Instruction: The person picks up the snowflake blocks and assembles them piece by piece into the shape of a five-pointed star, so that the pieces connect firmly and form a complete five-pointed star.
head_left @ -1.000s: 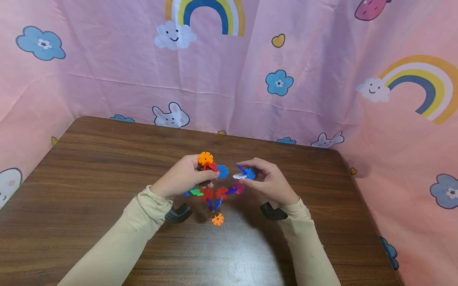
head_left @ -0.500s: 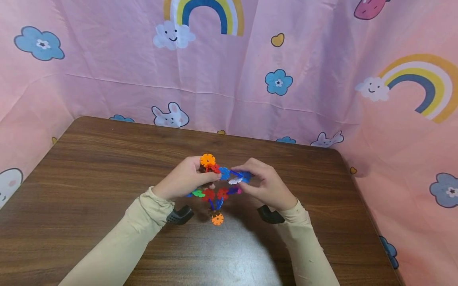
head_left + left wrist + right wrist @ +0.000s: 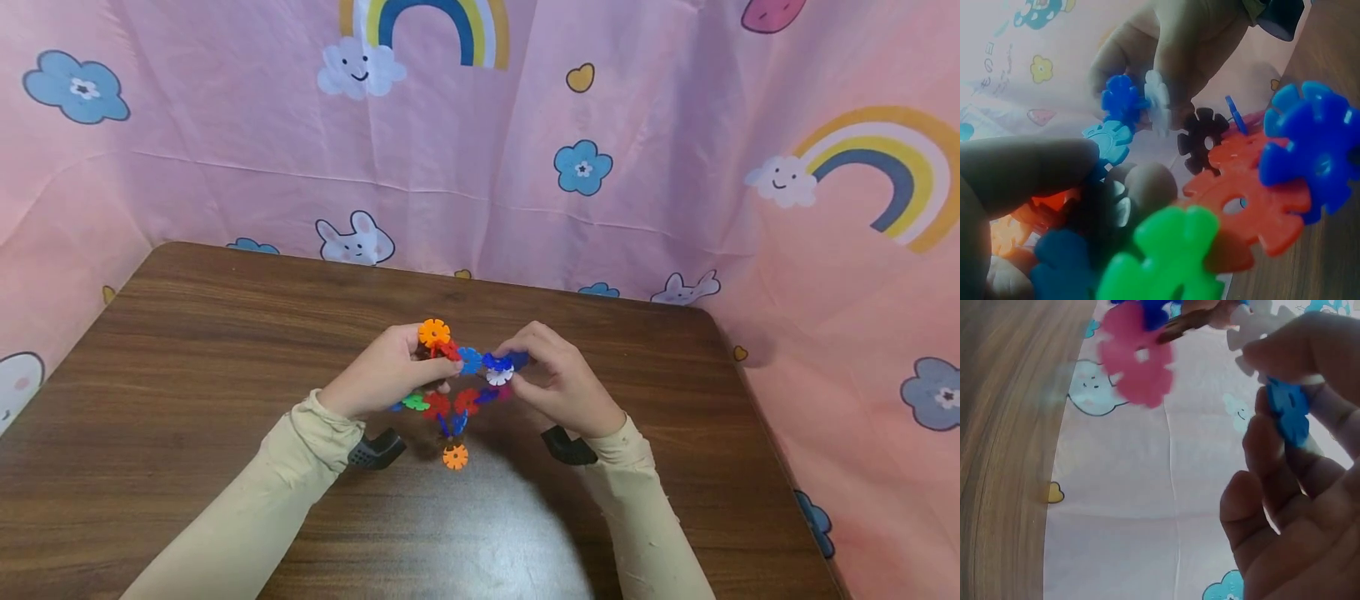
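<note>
My left hand [image 3: 386, 371] grips a chain of slotted plastic snowflake discs, with the thumb on a light blue disc [image 3: 470, 360]. An orange disc [image 3: 434, 333] tops that hand, and below hang a green disc [image 3: 416, 402], red discs [image 3: 437, 406] and another orange disc [image 3: 455, 457]. My right hand [image 3: 558, 379] pinches a small cluster: a white disc [image 3: 499, 373], a dark blue disc [image 3: 1124, 100] and a blue disc [image 3: 1289, 412]. The dark blue disc sits against the light blue one; whether their slots interlock I cannot tell. A pink disc [image 3: 1135, 356] appears in the right wrist view.
Both hands are above a brown wood-grain table [image 3: 225, 350]. Behind and beside it hangs a pink patterned cloth [image 3: 480, 150]. Dark wrist-worn pieces [image 3: 377, 450] show under both wrists.
My right hand has brought its cluster leftward to the light blue disc. The white and dark blue discs have turned, the white one now facing the head camera. My left hand has barely moved.
</note>
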A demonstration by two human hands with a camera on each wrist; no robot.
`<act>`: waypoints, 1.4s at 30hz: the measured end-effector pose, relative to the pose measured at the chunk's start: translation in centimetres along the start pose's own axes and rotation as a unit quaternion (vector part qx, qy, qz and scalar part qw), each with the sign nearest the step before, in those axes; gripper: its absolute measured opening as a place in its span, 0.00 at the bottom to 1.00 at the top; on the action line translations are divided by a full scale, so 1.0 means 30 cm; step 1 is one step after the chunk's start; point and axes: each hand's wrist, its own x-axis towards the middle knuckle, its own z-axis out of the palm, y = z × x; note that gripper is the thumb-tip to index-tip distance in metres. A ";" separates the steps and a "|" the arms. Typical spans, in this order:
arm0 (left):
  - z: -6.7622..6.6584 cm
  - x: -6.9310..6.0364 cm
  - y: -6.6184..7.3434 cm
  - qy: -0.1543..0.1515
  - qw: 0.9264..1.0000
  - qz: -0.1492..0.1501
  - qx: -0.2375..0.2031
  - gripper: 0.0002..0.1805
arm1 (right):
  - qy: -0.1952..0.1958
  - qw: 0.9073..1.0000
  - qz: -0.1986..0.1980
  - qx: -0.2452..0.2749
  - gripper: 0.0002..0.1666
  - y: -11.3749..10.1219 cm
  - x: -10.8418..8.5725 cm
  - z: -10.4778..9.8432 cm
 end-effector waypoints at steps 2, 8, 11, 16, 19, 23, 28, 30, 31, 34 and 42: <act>0.000 0.000 0.000 0.000 1.000 0.001 -0.002 0.12 | 0.002 1.000 -0.003 -0.009 0.19 0.001 -0.001 0.001; 0.002 -0.004 0.007 0.003 1.000 0.009 0.000 0.13 | 0.007 0.999 -0.006 -0.035 0.18 -0.007 -0.002 0.004; 0.004 -0.006 0.007 0.004 1.000 0.013 -0.001 0.13 | 0.011 0.999 -0.003 -0.049 0.18 -0.011 -0.002 0.005; 0.007 -0.003 0.006 0.014 1.000 0.003 0.010 0.13 | 0.016 0.998 -0.004 -0.061 0.19 -0.019 0.003 0.007; 0.007 -0.003 0.006 0.021 1.000 0.002 0.018 0.13 | 0.028 0.998 0.007 -0.054 0.22 -0.024 0.006 0.010; 0.009 -0.005 0.011 0.028 0.999 0.005 0.019 0.14 | 0.059 0.997 0.044 -0.019 0.27 -0.032 0.009 0.015; 0.012 -0.003 0.013 0.044 0.999 -0.005 0.010 0.15 | 0.095 0.989 0.072 0.091 0.22 -0.035 0.006 0.028; 0.014 -0.002 0.016 0.051 0.999 -0.007 -0.001 0.15 | 0.112 0.978 0.085 0.152 0.19 -0.035 0.006 0.038; 0.015 -0.002 0.016 0.054 0.999 -0.006 -0.007 0.15 | 0.123 0.971 0.095 0.179 0.17 -0.035 0.008 0.044; 0.020 -0.002 0.020 0.063 0.998 -0.001 -0.023 0.15 | 0.156 0.949 0.127 0.241 0.14 -0.032 0.015 0.063; 0.039 0.003 0.012 0.062 0.997 0.004 -0.041 0.15 | 0.170 0.920 0.210 0.284 0.17 -0.028 0.025 0.080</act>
